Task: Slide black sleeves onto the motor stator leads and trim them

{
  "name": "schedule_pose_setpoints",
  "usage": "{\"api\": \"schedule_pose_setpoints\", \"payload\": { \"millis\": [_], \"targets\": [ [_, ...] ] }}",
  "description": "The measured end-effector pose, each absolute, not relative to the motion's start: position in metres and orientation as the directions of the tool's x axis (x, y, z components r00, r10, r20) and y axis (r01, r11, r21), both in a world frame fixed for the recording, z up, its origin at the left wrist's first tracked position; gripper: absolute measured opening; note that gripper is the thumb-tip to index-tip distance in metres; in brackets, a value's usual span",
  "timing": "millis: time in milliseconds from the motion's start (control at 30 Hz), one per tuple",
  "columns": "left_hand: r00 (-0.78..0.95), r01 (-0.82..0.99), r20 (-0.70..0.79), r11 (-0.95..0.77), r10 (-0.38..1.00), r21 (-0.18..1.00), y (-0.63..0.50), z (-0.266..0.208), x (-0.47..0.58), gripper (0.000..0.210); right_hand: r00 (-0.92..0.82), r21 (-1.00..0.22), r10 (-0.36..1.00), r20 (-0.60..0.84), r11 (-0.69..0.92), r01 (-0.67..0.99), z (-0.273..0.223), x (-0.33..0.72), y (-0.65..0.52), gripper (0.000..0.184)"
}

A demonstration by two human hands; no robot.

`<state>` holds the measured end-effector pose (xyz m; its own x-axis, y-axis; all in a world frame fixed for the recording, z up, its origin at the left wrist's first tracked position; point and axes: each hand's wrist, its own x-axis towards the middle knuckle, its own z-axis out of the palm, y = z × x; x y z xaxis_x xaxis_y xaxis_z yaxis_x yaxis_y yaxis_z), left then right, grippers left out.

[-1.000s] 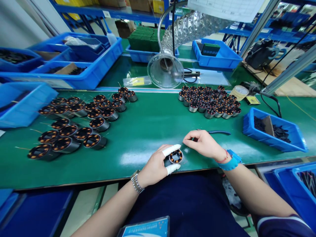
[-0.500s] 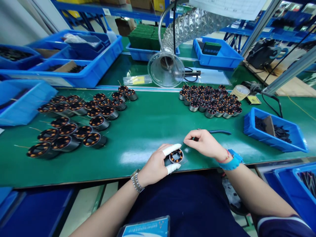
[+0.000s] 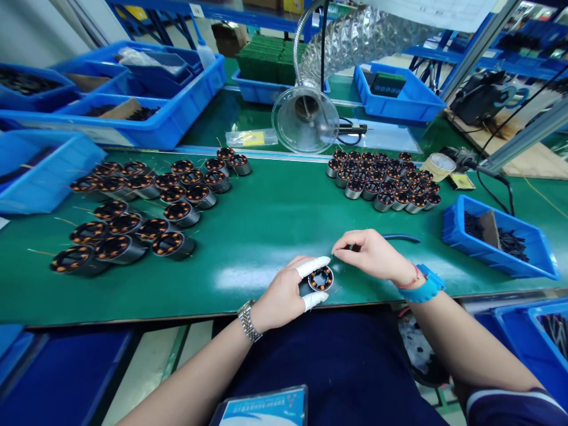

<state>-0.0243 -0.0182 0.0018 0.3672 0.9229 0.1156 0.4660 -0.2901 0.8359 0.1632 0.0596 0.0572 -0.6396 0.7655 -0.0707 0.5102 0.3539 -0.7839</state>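
My left hand, with white covers on the thumb and a finger, is closed around a motor stator. The stator is a metal ring with copper coils inside, held at the bench's near edge with its open face up. Just to its upper right, my right hand pinches something thin and dark at its fingertips, too small to name. Behind the right hand lies a tool with a curved dark blue handle; the hand hides the rest of it.
Several stators with loose wire ends stand at the left, and a tight group of stators at the back right. A blue bin of black pieces sits at the right. A clear extraction hood hangs over the back. Large blue trays fill the back left.
The whole view has shifted slightly. Both hands keep nearly the same pose, with the right fingertips still close to the stator's upper right rim.
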Motion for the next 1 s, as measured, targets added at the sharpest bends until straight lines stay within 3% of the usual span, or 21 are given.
{"api": "schedule_pose_setpoints", "payload": {
  "millis": [467, 700, 1000],
  "targets": [
    [0.368, 0.469, 0.106, -0.283, 0.924, 0.837, -0.018, 0.003, -0.024, 0.051, -0.685, -0.813, 0.726, -0.06, 0.362, 0.455, 0.05, 0.162, 0.056, 0.016],
    [0.369, 0.466, 0.107, -0.283, 0.923, 0.838, -0.017, 0.002, -0.024, 0.054, -0.63, -0.919, 0.762, -0.15, 0.128, 0.373, 0.042, 0.164, 0.053, 0.019],
    [0.371, 0.473, 0.11, -0.29, 0.922, 0.832, -0.017, 0.003, -0.024, 0.049, -0.653, -0.911, 0.749, -0.109, 0.188, 0.367, 0.034, 0.164, 0.052, 0.015]
  ]
}}
